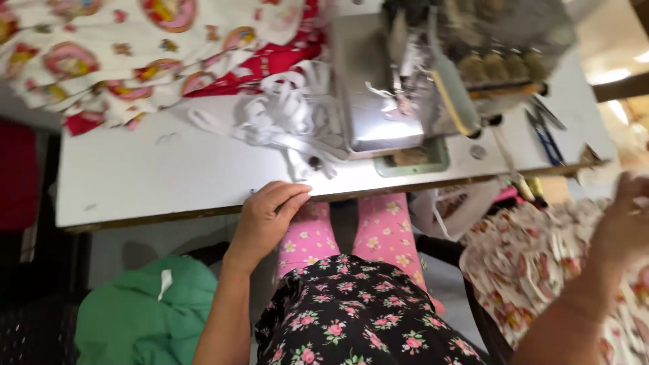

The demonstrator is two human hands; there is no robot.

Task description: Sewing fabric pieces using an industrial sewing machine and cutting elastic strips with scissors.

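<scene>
The left hand [269, 215] rests on the near edge of the white sewing table [155, 172], forearm rising straight up from the bottom of the view, wrist slightly bent, palm down. Its fingers [292, 192] lie together and curl over the table's lip, the fingertips touching the top surface and clamped on nothing. Just beyond those fingertips, on the tabletop, lies a loose heap of white elastic tape [287, 118], its nearest loops near the fingers but apart from them. Past the tape and to the right of the fingers stands the grey sewing machine [419, 81], with thread cones along its top (the whole machine is blurred). Far beyond the fingers to the left, a white printed fabric [135, 54] with pink rounds and a red cloth [270, 64] are bunched at the back of the table. The right hand [625, 223] is raised at the right edge, forearm slanting up from the lower right; it is badly blurred, so whether its fingers are spread or closed cannot be told. Under and beside it lies a pale flowered fabric [527, 263], which the hand seems to hover over or touch. Blue-handled scissors [544, 135] lie on the table beyond that hand. A green cloth [145, 314] sits below the left forearm.
</scene>
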